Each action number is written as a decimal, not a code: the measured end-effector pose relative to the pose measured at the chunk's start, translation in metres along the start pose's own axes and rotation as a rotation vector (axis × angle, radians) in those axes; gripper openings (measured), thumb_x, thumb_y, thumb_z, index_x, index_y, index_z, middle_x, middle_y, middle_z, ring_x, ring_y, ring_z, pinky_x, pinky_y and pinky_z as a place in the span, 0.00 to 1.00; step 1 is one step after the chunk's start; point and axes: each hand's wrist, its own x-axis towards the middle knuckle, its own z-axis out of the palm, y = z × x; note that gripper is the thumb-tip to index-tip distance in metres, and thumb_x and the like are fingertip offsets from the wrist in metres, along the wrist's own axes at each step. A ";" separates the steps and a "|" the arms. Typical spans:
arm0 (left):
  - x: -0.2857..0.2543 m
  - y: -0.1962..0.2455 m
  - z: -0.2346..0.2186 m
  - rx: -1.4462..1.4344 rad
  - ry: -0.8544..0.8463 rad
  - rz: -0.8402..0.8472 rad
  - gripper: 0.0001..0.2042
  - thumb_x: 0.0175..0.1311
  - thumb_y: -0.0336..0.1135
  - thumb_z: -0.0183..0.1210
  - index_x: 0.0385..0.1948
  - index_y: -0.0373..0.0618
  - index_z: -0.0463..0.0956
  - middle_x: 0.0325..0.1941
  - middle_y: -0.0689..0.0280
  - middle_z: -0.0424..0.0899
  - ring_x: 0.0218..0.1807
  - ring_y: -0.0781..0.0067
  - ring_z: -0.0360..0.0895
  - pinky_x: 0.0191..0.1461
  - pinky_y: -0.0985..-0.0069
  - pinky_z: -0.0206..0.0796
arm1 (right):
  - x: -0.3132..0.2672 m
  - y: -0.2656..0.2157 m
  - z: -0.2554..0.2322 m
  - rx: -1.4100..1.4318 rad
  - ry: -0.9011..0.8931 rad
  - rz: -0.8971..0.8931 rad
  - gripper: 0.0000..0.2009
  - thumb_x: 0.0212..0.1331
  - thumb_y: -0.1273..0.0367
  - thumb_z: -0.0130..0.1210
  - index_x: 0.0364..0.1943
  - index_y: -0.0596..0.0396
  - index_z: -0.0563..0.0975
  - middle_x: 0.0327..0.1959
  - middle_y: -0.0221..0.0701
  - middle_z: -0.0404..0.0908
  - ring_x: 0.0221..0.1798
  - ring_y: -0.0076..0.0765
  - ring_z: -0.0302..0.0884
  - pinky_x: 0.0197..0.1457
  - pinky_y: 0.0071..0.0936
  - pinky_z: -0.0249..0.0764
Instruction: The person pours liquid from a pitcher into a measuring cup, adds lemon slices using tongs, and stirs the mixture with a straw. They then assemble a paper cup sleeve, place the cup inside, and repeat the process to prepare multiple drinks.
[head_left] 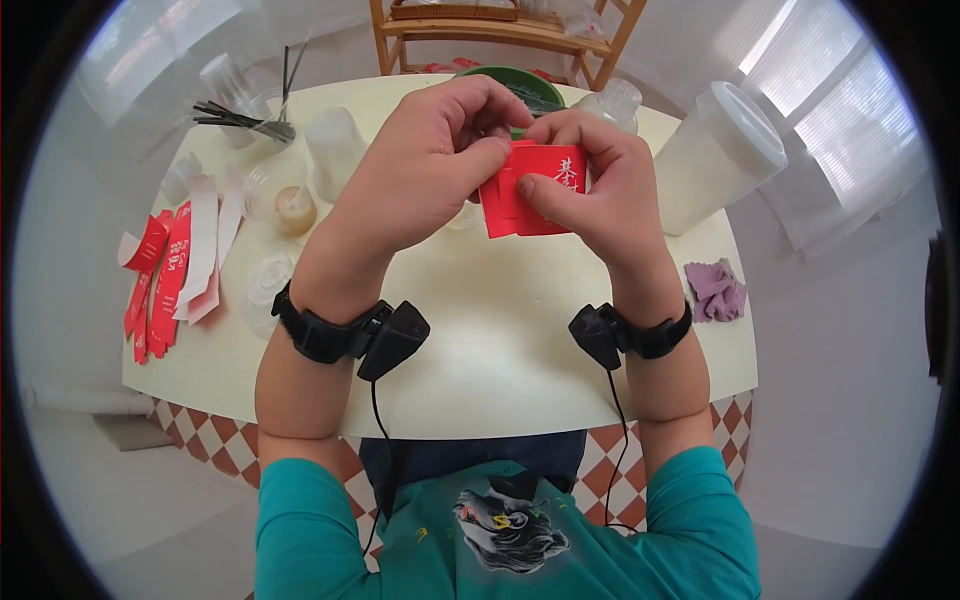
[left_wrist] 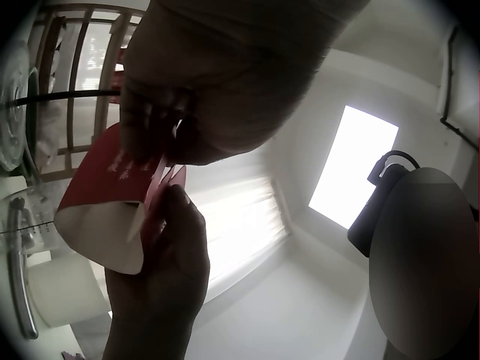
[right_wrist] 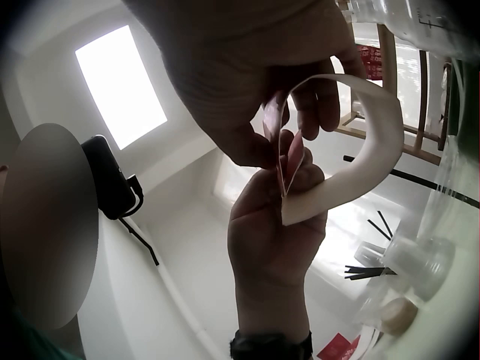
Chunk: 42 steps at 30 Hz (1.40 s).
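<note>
A red paper cup sleeve (head_left: 548,160) with white lettering is held up over the far half of the table. My left hand (head_left: 420,165) pinches its left edge, and my right hand (head_left: 612,190) grips the right side, thumb pressed on the front. In the left wrist view the sleeve (left_wrist: 101,176) curves into a loop with its pale inside showing. The right wrist view shows the same loop's white inner face (right_wrist: 371,154), with slotted ends meeting between the fingers of both hands. Fingers hide part of that joint.
Several flat red sleeves (head_left: 170,265) and white strips (head_left: 203,240) lie at the left. Behind them are clear plastic cups (head_left: 335,150) and black straws (head_left: 240,122). A green bowl (head_left: 508,84) stands at the back; a tall lidded jug (head_left: 715,155) and purple cloth (head_left: 714,290) are at right.
</note>
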 end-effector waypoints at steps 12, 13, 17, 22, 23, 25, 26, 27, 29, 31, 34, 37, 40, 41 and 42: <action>0.007 -0.014 -0.007 -0.274 -0.104 -0.073 0.05 0.60 0.32 0.57 0.32 0.42 0.76 0.30 0.73 0.78 0.33 0.85 0.72 0.32 0.83 0.64 | 0.002 0.002 -0.014 0.591 0.028 0.197 0.08 0.46 0.75 0.64 0.30 0.59 0.76 0.28 0.28 0.78 0.29 0.21 0.76 0.33 0.20 0.76; 0.007 -0.015 -0.008 -0.275 -0.107 -0.075 0.05 0.60 0.32 0.57 0.32 0.42 0.76 0.30 0.73 0.78 0.33 0.85 0.72 0.32 0.83 0.64 | 0.001 0.001 -0.014 0.599 0.047 0.202 0.08 0.47 0.75 0.63 0.31 0.60 0.76 0.29 0.29 0.78 0.29 0.21 0.76 0.33 0.21 0.77; 0.006 -0.016 -0.006 -0.278 -0.141 -0.064 0.05 0.64 0.33 0.54 0.30 0.42 0.74 0.28 0.73 0.76 0.29 0.86 0.69 0.33 0.86 0.61 | 0.000 -0.004 -0.014 0.584 0.035 0.219 0.06 0.49 0.75 0.61 0.26 0.56 0.73 0.33 0.29 0.74 0.33 0.21 0.72 0.37 0.20 0.72; 0.006 -0.012 -0.006 -0.222 -0.127 -0.028 0.06 0.64 0.33 0.55 0.29 0.43 0.74 0.27 0.73 0.75 0.29 0.85 0.69 0.34 0.85 0.61 | 0.003 0.008 -0.007 0.152 0.226 -0.093 0.09 0.42 0.72 0.61 0.28 0.62 0.78 0.37 0.34 0.80 0.41 0.27 0.77 0.44 0.25 0.74; 0.005 -0.010 -0.005 -0.161 -0.099 -0.016 0.06 0.62 0.32 0.56 0.27 0.42 0.75 0.26 0.73 0.75 0.29 0.86 0.69 0.33 0.84 0.61 | 0.002 0.007 -0.006 0.153 0.225 -0.092 0.09 0.42 0.72 0.61 0.28 0.62 0.78 0.37 0.34 0.80 0.41 0.27 0.77 0.44 0.25 0.74; 0.005 -0.009 -0.002 -0.101 -0.069 -0.006 0.06 0.61 0.32 0.57 0.26 0.41 0.76 0.25 0.74 0.76 0.29 0.87 0.68 0.33 0.84 0.60 | 0.000 0.005 -0.003 -0.070 0.234 -0.219 0.09 0.39 0.71 0.60 0.25 0.63 0.77 0.41 0.37 0.79 0.45 0.30 0.75 0.47 0.26 0.72; 0.004 -0.008 -0.001 -0.067 -0.066 0.014 0.06 0.61 0.32 0.56 0.26 0.40 0.76 0.24 0.73 0.75 0.29 0.86 0.69 0.33 0.84 0.61 | 0.000 0.005 -0.002 -0.070 0.233 -0.217 0.09 0.39 0.71 0.60 0.25 0.63 0.77 0.41 0.37 0.79 0.45 0.30 0.75 0.47 0.26 0.72; 0.004 -0.008 -0.002 -0.034 -0.066 0.038 0.07 0.61 0.32 0.56 0.26 0.39 0.75 0.24 0.73 0.75 0.30 0.86 0.69 0.34 0.83 0.61 | 0.000 0.003 0.000 -0.090 0.220 -0.212 0.09 0.39 0.71 0.60 0.24 0.63 0.77 0.41 0.37 0.79 0.44 0.30 0.75 0.45 0.25 0.72; 0.004 -0.008 -0.002 -0.027 -0.072 0.036 0.07 0.61 0.31 0.56 0.26 0.38 0.75 0.24 0.72 0.75 0.30 0.85 0.69 0.35 0.83 0.62 | 0.000 0.003 0.000 -0.106 0.205 -0.204 0.09 0.40 0.71 0.60 0.24 0.63 0.77 0.42 0.38 0.79 0.43 0.30 0.76 0.44 0.24 0.73; 0.004 -0.008 -0.003 -0.021 -0.077 0.034 0.07 0.61 0.31 0.56 0.27 0.37 0.75 0.24 0.72 0.75 0.30 0.85 0.70 0.35 0.83 0.63 | 0.000 0.004 0.000 -0.107 0.157 -0.177 0.09 0.40 0.70 0.60 0.23 0.64 0.77 0.43 0.37 0.79 0.41 0.30 0.76 0.42 0.24 0.73; 0.004 -0.009 -0.003 -0.007 -0.086 0.056 0.07 0.62 0.31 0.55 0.27 0.37 0.75 0.24 0.72 0.75 0.30 0.85 0.70 0.34 0.83 0.63 | 0.001 0.001 -0.001 -0.083 0.094 -0.142 0.09 0.41 0.70 0.60 0.23 0.64 0.76 0.43 0.36 0.79 0.38 0.29 0.76 0.40 0.23 0.73; 0.003 -0.010 -0.002 -0.007 -0.094 0.060 0.07 0.62 0.31 0.55 0.28 0.36 0.75 0.24 0.71 0.75 0.29 0.84 0.70 0.32 0.83 0.62 | 0.001 -0.001 -0.004 -0.053 -0.022 -0.095 0.08 0.42 0.71 0.59 0.23 0.64 0.77 0.43 0.35 0.79 0.37 0.28 0.76 0.39 0.23 0.73; 0.001 -0.010 0.000 0.055 -0.105 0.078 0.07 0.63 0.30 0.53 0.28 0.36 0.75 0.23 0.71 0.75 0.28 0.84 0.68 0.31 0.83 0.61 | 0.000 -0.004 -0.004 -0.073 -0.072 -0.072 0.07 0.43 0.71 0.59 0.22 0.63 0.77 0.41 0.34 0.79 0.36 0.27 0.76 0.39 0.22 0.73; 0.001 -0.010 0.001 0.069 -0.099 0.091 0.07 0.64 0.30 0.53 0.28 0.35 0.75 0.23 0.70 0.74 0.27 0.84 0.68 0.30 0.82 0.61 | 0.000 -0.003 -0.004 -0.072 -0.071 -0.072 0.07 0.43 0.71 0.59 0.22 0.63 0.77 0.41 0.34 0.79 0.36 0.27 0.76 0.39 0.22 0.73; 0.001 -0.010 0.001 0.083 -0.093 0.104 0.08 0.64 0.29 0.52 0.28 0.35 0.74 0.22 0.70 0.74 0.27 0.83 0.67 0.30 0.81 0.61 | 0.000 -0.001 -0.003 -0.073 -0.070 -0.086 0.07 0.44 0.71 0.60 0.23 0.63 0.77 0.38 0.34 0.79 0.35 0.27 0.76 0.38 0.22 0.72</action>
